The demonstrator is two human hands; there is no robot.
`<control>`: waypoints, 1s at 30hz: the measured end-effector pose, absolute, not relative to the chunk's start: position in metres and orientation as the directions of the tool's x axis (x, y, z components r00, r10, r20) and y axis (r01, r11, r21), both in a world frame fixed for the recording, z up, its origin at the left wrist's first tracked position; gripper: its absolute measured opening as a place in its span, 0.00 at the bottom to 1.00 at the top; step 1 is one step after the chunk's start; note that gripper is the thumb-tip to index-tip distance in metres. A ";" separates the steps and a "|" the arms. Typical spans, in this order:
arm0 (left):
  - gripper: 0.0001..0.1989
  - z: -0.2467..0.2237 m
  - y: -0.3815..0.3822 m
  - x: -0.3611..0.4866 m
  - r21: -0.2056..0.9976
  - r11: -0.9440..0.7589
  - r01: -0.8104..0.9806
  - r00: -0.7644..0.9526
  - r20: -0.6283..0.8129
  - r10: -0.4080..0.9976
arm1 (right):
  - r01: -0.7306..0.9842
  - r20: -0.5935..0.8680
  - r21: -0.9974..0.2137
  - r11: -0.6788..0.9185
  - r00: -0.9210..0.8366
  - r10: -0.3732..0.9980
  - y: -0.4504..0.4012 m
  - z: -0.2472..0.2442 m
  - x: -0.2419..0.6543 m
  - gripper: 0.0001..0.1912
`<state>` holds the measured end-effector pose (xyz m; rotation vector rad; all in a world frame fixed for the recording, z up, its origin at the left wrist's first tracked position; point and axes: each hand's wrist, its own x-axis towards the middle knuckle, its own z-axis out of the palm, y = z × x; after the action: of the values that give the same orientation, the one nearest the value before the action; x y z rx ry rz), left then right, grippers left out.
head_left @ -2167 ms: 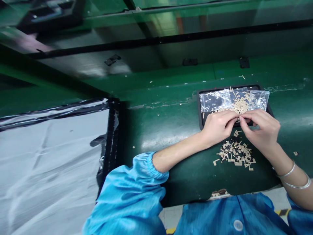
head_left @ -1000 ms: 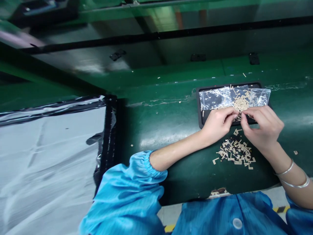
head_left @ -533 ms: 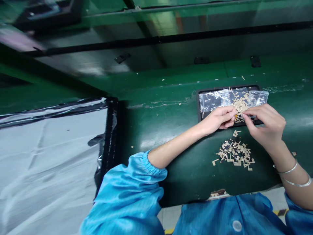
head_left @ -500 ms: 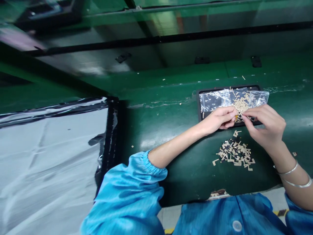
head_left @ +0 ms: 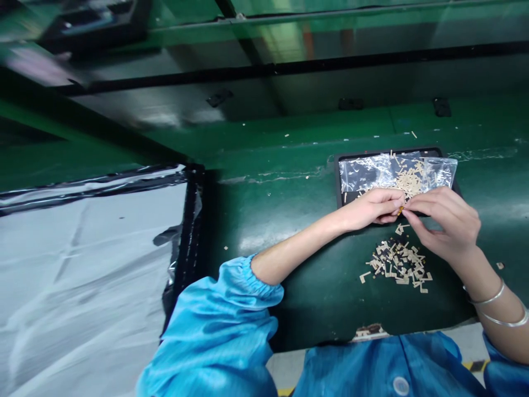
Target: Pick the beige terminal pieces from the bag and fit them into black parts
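My left hand (head_left: 379,207) is closed around a small yellow-orange piece (head_left: 400,210) that shows at its fingertips. Thumb and forefinger of my right hand (head_left: 448,220) are pinched at the same piece, almost touching the left fingertips. Both hands are over the front edge of a black tray (head_left: 337,182). Inside the tray lie clear plastic bags (head_left: 366,172) and a heap of small beige pieces (head_left: 409,181). Nearer my body, a loose pile of small beige and black parts (head_left: 399,262) rests on the green table (head_left: 314,292).
A white-covered surface with black edging (head_left: 91,275) is at the left. Along the back stand a dark shelf beam (head_left: 289,67) and small black objects (head_left: 442,107). Scattered bits dot the table. Blurred at the upper left is a dark box (head_left: 95,27).
Both hands have moved slightly down toward the front edge of the tray, and their fingertips are closer together. The whole view has shifted a little.
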<state>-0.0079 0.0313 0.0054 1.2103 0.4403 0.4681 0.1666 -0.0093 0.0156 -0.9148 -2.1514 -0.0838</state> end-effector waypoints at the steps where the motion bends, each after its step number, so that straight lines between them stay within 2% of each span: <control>1: 0.12 0.005 0.031 -0.008 0.953 0.284 -0.103 0.824 -0.079 0.562 | 0.641 0.678 -0.227 0.733 -0.436 0.591 -0.010 0.016 0.166 0.07; 11: 0.11 0.004 0.033 -0.008 0.934 0.351 -0.070 0.827 -0.143 0.544 | 0.640 0.656 -0.230 0.733 -0.455 0.602 -0.011 0.014 0.166 0.07; 22: 0.12 0.001 0.033 -0.008 0.903 0.415 -0.107 0.855 -0.129 0.502 | 0.639 0.721 -0.145 0.756 -0.455 0.522 -0.012 0.009 0.164 0.10; 30: 0.11 0.006 0.031 -0.009 0.928 0.365 -0.082 0.840 -0.132 0.526 | 0.647 0.725 -0.125 0.752 -0.457 0.515 -0.013 0.010 0.164 0.09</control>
<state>-0.0088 0.0312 0.0060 1.1384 0.4486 0.4086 0.1643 -0.0130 0.0098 -0.8681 -2.1561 -0.2146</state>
